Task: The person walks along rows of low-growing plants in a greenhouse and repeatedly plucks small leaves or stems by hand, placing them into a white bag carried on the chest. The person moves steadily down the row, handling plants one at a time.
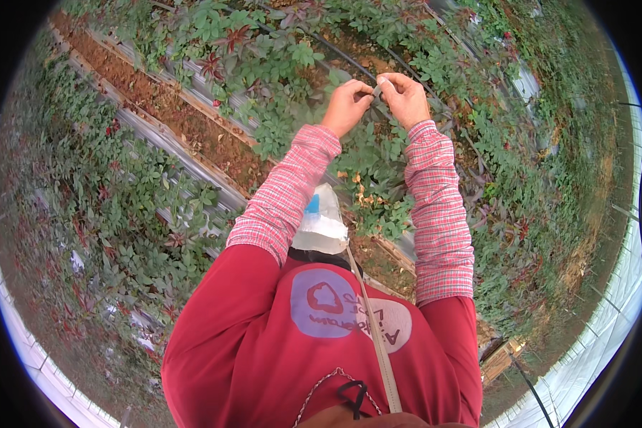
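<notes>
Both my hands are stretched out over the leafy plants, their fingertips nearly meeting. My left hand (346, 107) is pinched closed, thumb against forefinger. My right hand (405, 101) is also pinched closed, right beside it. Between the fingertips is a small greyish-green piece (376, 91), too small to tell whether it is a leaf or something else. A dark thin line (339, 51), like a tube or wire, runs down from the upper left toward the fingers. Green foliage (378, 146) with some dark reddish leaves lies below the hands.
At my waist hangs a white container (322, 225) with a blue patch, a beige strap (371, 307) running up from it. A bare soil path (192, 132) crosses at the left between planted rows edged with silvery plastic sheeting (157, 135). White sheeting (606, 314) bounds the right.
</notes>
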A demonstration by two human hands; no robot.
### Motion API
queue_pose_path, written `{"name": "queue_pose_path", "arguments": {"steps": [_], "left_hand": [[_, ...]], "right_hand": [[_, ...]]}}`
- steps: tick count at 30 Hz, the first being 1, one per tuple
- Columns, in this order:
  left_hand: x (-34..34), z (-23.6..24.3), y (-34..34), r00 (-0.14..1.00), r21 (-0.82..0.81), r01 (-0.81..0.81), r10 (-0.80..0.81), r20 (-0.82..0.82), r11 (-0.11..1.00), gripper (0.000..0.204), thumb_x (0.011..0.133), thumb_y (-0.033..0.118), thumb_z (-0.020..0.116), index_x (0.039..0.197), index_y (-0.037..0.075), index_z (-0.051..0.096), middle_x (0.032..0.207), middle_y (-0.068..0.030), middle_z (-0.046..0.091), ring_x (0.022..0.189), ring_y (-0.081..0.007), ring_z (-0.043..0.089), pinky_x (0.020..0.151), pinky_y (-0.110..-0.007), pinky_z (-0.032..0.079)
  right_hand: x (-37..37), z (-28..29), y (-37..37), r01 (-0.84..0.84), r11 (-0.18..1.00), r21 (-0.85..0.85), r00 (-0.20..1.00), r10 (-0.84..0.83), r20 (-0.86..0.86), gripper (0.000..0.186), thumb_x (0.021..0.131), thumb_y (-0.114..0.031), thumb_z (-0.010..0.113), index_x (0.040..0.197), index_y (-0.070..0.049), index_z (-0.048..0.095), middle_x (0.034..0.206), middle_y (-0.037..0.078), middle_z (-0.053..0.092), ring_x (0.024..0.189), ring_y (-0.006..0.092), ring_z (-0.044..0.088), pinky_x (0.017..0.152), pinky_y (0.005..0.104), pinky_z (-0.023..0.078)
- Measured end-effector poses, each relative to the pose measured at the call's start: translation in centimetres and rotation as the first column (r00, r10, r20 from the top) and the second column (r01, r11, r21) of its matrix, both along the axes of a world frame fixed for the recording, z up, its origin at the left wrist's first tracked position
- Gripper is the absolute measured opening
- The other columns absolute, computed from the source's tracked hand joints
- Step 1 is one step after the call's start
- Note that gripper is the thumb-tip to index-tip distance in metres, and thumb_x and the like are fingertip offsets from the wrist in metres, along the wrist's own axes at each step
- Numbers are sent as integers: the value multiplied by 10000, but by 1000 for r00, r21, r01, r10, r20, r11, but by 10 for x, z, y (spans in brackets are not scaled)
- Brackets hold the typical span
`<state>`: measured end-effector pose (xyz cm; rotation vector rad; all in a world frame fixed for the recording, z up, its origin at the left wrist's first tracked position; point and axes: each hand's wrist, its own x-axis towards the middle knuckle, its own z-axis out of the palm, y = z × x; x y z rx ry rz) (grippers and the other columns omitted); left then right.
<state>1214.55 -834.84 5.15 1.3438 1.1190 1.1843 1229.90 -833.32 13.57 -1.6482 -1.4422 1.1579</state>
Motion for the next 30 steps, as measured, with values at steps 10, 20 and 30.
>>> {"name": "queue_pose_path", "arguments": {"steps": [10,20,30], "left_hand": [[11,6,1,997,-5,-4,4,-76,1000,152,889,16,710,1029,-41,694,927,-66,678,741,-118,644,666,-288,533],[11,5,7,999,-49,-7,5,-33,999,143,916,-4,669,1055,-32,692,912,-45,697,772,-102,656,669,-265,532],[14,-10,9,982,-122,-18,40,184,992,117,891,-44,630,1004,-50,658,944,-110,701,761,-164,685,691,-311,554]], "right_hand": [[1,-15,11,-57,996,66,971,40,236,151,938,-150,706,984,-14,659,740,21,659,577,76,570,521,249,473],[3,-10,4,-12,992,-129,999,17,33,186,949,-105,667,1028,59,704,801,62,728,605,97,650,569,278,515],[2,-17,-5,-286,921,264,725,28,688,181,989,-209,604,942,-54,683,783,182,712,648,330,695,603,457,552]]}}
